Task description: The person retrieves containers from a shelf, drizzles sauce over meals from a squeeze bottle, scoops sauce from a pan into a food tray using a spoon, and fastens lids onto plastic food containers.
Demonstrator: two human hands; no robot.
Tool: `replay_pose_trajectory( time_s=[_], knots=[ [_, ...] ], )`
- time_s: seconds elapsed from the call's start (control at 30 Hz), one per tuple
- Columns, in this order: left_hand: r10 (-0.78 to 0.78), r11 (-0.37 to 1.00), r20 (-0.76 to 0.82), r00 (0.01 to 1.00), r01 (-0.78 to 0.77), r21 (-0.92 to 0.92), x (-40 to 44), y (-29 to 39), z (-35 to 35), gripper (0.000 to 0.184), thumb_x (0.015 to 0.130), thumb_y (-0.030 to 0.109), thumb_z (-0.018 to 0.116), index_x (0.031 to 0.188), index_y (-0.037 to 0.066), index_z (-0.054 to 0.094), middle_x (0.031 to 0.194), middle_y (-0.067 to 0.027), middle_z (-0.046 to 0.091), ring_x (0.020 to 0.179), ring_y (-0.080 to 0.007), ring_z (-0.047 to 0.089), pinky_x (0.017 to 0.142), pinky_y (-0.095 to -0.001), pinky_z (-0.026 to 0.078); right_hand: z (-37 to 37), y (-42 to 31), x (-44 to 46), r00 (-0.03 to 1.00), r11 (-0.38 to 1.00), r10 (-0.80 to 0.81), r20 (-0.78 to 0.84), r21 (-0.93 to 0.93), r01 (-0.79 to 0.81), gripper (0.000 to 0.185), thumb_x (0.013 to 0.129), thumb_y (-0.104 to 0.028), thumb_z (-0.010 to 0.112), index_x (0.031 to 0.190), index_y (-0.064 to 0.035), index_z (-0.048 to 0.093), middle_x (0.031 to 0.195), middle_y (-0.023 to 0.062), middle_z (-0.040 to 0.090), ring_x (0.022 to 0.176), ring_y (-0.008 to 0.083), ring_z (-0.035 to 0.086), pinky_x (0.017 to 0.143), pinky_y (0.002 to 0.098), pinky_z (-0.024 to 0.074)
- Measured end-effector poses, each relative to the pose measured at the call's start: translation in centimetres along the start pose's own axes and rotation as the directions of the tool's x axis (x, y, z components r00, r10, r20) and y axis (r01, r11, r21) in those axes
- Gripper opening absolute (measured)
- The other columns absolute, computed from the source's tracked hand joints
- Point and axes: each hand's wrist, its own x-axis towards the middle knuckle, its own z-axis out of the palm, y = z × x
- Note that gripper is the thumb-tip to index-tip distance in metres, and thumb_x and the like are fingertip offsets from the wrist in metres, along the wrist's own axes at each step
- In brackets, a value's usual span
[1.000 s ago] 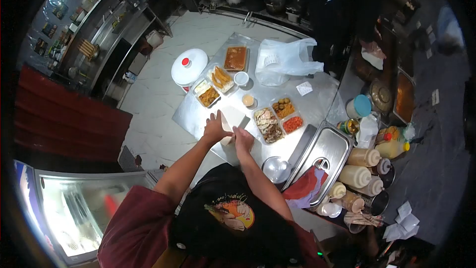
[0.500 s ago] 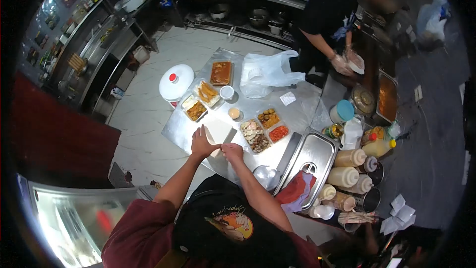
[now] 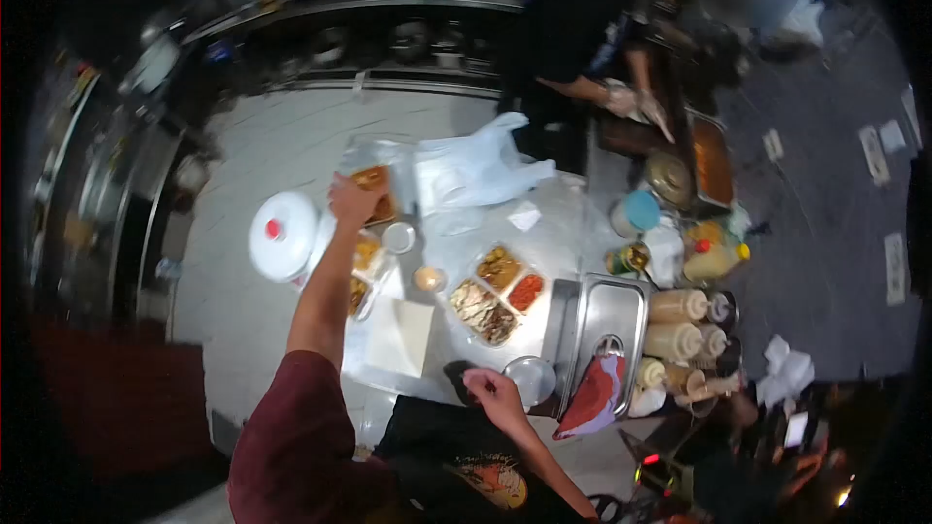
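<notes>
My left hand (image 3: 354, 200) is over the left side of a clear container of brown stew (image 3: 377, 182) at the back left of the metal table (image 3: 485, 228). Its fingers are blurred, and the grip cannot be made out. Near the front edge, my right hand (image 3: 495, 393) has loosely bent fingers with a gap and nothing visible between them, beside a clear round bowl or lid (image 3: 531, 380). A white paper box (image 3: 415, 335) stands between my arms, touched by neither hand. To its right lies a divided tray of meat, potatoes and red food (image 3: 485, 311).
A white plastic bag (image 3: 476, 170), a small cup (image 3: 428, 278) and a lidded cup (image 3: 398, 238) are on the table. A lidded white bucket (image 3: 282, 236) stands left. Sauce bottles (image 3: 675, 340) line the right. Another person (image 3: 582, 19) works at the back right.
My left hand has left the white box and moved forward to the stew container. My right hand has drawn back from the box to the right. The view has turned and shifted.
</notes>
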Motion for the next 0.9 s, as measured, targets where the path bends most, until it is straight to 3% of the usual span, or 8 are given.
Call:
replay_pose_trajectory(
  time_s=[0.1,0.2,0.37,0.57,0.67,0.77,0.83,0.9],
  knots=[
    [0.123,0.987,0.122,0.985,-0.108,-0.122,9.5,-3.9,11.1,0.133,0.065,0.070,0.079,0.153,-0.012,0.021,0.145,-0.0299,0.048,0.139,-0.0456,0.043,0.114,-0.0490,0.039,-0.7,1.6,-2.6,0.986,0.999,0.032,-0.164,0.040,-0.025,0.028,0.098,-0.025,0.070,0.115,-0.0035,0.071,0.093,0.0010,0.071,0.085,0.0088,0.062,0.078,0.0263,0.0507],
    [-0.037,0.999,0.112,0.993,0.035,0.018,7.3,0.2,9.3,0.146,0.059,0.059,0.091,0.160,0.001,0.003,0.158,-0.0325,0.023,0.146,-0.0519,0.027,0.110,-0.0709,0.032,-1.0,3.2,-6.1,0.928,0.995,0.093,-0.361,0.078,-0.069,0.029,0.098,-0.025,0.070,0.118,-0.0033,0.070,0.098,0.0017,0.072,0.089,0.0084,0.063,0.080,0.0255,0.0507],
    [0.134,0.981,0.144,0.980,-0.152,0.120,8.0,0.5,8.0,0.140,0.059,0.050,0.091,0.161,0.010,0.003,0.149,-0.0305,0.037,0.131,-0.0504,0.048,0.104,-0.0618,0.046,-2.5,-1.8,-11.0,0.874,0.965,0.260,-0.409,0.094,-0.243,0.035,0.096,-0.024,0.073,0.122,-0.0014,0.067,0.105,0.0040,0.071,0.097,0.0113,0.065,0.086,0.0282,0.0517],
    [0.483,0.873,0.215,0.849,-0.485,-0.047,10.1,-0.5,7.5,0.149,0.046,0.021,0.095,0.163,0.018,0.002,0.151,-0.0233,0.040,0.132,-0.0490,0.048,0.107,-0.0579,0.046,-8.1,-7.5,-15.0,0.878,0.989,-0.045,-0.477,-0.146,-0.029,0.039,0.094,-0.032,0.074,0.122,-0.0056,0.068,0.098,0.0045,0.071,0.089,0.0153,0.067,0.080,0.0301,0.0523],
    [0.550,0.830,0.288,0.784,-0.550,-0.091,10.4,-0.7,6.0,0.156,0.040,0.015,0.097,0.163,0.020,0.002,0.152,-0.0207,0.041,0.135,-0.0451,0.047,0.110,-0.0578,0.043,-15.0,-9.6,-14.7,0.771,0.932,0.016,-0.637,-0.269,-0.241,0.041,0.086,-0.028,0.082,0.114,-0.0033,0.067,0.097,0.0086,0.070,0.083,0.0201,0.068,0.075,0.0330,0.0541],
    [0.591,0.800,0.307,0.746,-0.590,-0.109,9.4,-0.6,4.0,0.160,0.035,0.013,0.098,0.163,0.020,0.002,0.153,-0.0204,0.042,0.137,-0.0421,0.045,0.112,-0.0548,0.042,-21.8,-10.9,-12.3,0.568,0.757,-0.393,-0.723,-0.605,-0.247,0.039,0.078,-0.019,0.084,0.108,-0.0034,0.065,0.098,0.0108,0.070,0.087,0.0273,0.068,0.077,0.0390,0.0545],
    [0.660,0.751,0.232,0.714,-0.639,-0.167,9.2,-2.1,3.9,0.161,0.034,0.015,0.099,0.163,0.017,0.002,0.152,-0.0210,0.043,0.139,-0.0402,0.045,0.113,-0.0524,0.042,-25.3,-14.3,-9.6,0.503,0.326,-0.734,-0.456,-0.887,-0.327,0.031,0.083,-0.016,0.073,0.111,-0.0069,0.065,0.103,0.0110,0.067,0.096,0.0304,0.066,0.084,0.0415,0.0521],
    [0.735,0.674,0.082,0.673,-0.711,-0.198,9.2,-3.1,4.5,0.153,0.037,0.022,0.099,0.162,0.010,0.011,0.149,-0.0220,0.046,0.137,-0.0408,0.046,0.113,-0.0497,0.041,-27.9,-18.3,-6.4,0.701,-0.005,-0.680,-0.216,-0.954,-0.299,0.025,0.088,-0.014,0.061,0.112,-0.0084,0.063,0.108,0.0113,0.065,0.105,0.0304,0.062,0.092,0.0414,0.0479]
  ],
)
